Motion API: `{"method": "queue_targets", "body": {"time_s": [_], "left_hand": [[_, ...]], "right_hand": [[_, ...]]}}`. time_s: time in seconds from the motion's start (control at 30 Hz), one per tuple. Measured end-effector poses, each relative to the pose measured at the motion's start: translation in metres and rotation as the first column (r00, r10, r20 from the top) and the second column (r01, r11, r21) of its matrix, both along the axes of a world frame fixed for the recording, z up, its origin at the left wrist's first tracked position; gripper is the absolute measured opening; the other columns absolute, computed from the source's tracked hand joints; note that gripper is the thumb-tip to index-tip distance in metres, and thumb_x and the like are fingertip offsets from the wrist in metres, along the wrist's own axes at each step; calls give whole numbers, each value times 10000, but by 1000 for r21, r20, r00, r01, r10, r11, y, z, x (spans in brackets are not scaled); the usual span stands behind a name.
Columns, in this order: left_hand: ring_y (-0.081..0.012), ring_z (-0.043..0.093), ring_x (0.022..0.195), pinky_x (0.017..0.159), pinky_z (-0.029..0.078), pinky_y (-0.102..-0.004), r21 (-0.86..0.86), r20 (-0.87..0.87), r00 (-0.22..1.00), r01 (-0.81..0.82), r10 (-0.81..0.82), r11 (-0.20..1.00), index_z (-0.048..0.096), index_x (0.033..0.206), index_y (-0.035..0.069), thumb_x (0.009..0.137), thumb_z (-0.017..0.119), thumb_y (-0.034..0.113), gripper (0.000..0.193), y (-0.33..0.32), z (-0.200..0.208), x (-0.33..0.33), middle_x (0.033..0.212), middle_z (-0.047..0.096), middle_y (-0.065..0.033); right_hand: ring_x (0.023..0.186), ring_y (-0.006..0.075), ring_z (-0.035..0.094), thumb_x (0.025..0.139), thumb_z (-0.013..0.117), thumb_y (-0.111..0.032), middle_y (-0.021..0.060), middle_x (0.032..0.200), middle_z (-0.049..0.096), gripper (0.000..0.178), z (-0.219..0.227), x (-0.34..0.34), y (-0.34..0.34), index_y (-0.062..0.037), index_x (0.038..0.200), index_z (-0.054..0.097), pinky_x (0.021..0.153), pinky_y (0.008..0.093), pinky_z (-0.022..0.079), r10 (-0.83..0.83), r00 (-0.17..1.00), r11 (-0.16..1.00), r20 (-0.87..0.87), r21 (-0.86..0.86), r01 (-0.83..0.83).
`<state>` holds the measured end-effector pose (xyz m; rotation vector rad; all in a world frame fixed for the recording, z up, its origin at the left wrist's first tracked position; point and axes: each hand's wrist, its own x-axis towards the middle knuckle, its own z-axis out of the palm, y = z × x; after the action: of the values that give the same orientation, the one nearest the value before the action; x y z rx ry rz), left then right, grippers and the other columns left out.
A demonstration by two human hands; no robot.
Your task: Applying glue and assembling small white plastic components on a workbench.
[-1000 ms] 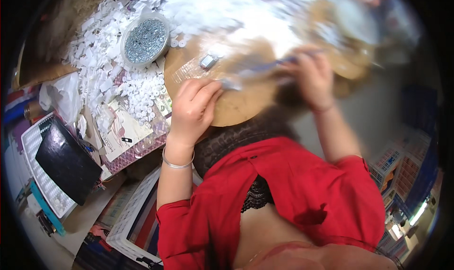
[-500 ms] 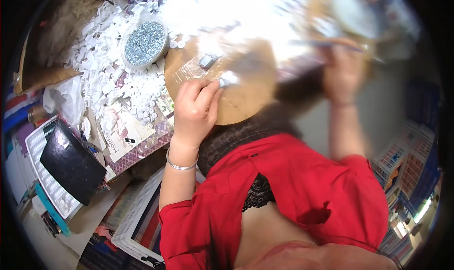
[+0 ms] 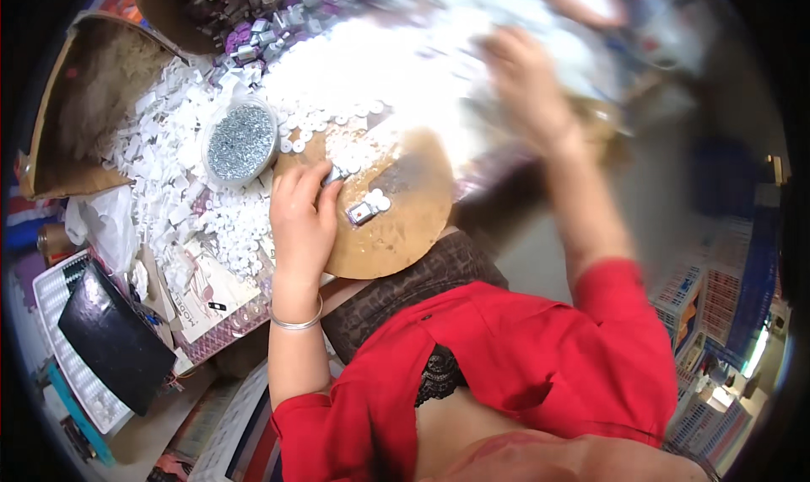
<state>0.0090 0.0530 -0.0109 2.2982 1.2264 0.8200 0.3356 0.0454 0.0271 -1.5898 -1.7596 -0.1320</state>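
Leftmost, past an open cardboard box [image 3: 80, 181], find loose white pieces [image 3: 160, 128] in a heap, then a round tub [image 3: 239, 183] of small metal bits [image 3: 240, 143]. Next, over the left part of a round brown board [image 3: 396, 246], meet the left hand [image 3: 302, 216]: thumb and forefinger narrowed, apparently pinching a small grey piece [image 3: 332, 176] at the tips. Expect little weight there, and a stiff body with hardly any give; hold by the flat sides, being liable to skid if squeezed at a corner. Just right of that hand, on the same board, find a small silvery casing [image 3: 361, 213], lying at a slant, with white discs [image 3: 378, 199] at its upper right end. Likely light and rigid too, hard-edged, smooth, more apt to slide than to crush. Best taken by the two long sides, clear of the discs; cannot tell whether fixed or merely resting there. Rightmost, beyond the board and beside a white glare, see the right hand [image 3: 525, 73], badly blurred; cannot tell whether wide-fingered, narrowed or holding anything.
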Motion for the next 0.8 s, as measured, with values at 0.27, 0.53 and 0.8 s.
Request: {"method": "queue_targets", "body": {"time_s": [0.27,0.53,0.8], "left_hand": [[-325,607,906,812,496,-393,-3,42,998,54,-54,999,695,1030,5,807,743,56,234,1,1,0,977,644,-153],[-317,614,925,803,510,-383,287,149,981,79,-126,955,662,1105,4,772,765,36,350,17,26,29,1045,641,-152],[-168,651,765,693,533,-264,-140,455,890,99,-24,985,670,1114,-9,923,666,53,201,14,33,18,916,691,-88]], "right_hand": [[1077,379,579,771,672,-56,196,1119,622,365,-63,106,158,-64,1136,661,942,462,480,-217,800,904,559,-194,381],[928,311,633,793,798,-332,175,1077,604,408,-44,24,96,-78,1088,673,826,403,535,-266,941,954,209,198,225],[866,142,651,929,702,-139,73,969,645,362,-2,-128,-9,7,1215,535,746,267,541,-115,184,685,-976,-212,-697]]}}
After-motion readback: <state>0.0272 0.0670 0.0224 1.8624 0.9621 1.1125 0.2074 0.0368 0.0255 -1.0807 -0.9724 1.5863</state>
